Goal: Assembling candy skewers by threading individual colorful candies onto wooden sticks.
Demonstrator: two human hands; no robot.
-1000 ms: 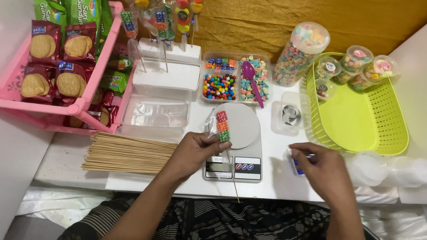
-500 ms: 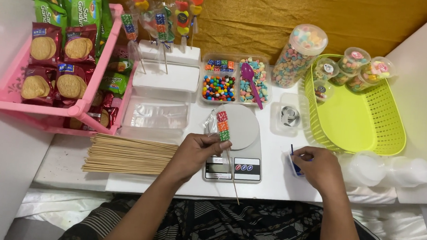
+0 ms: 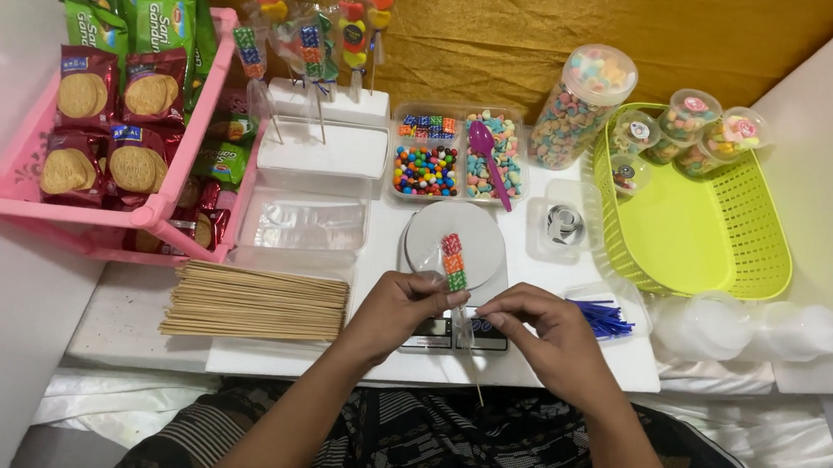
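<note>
White tabletop, gold cloth behind. Working outward: the left hand [image 3: 400, 306] is pinching the clear sleeve around a candy skewer [image 3: 453, 262] lying over the kitchen scale [image 3: 453, 266], while the right hand [image 3: 539, 329] is closing its fingertips on the stick below. Keeping the sleeve taut and gathering it snug under the lowest candy looks wise. Blue twist ties [image 3: 602, 319] are lying just beside; bare skewers [image 3: 257, 302] to the left.

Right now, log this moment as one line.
left hand: holds bagged candy skewer | right hand: pinches bag below candies | under them: kitchen scale | nearby: blue twist ties, bamboo skewers
</note>
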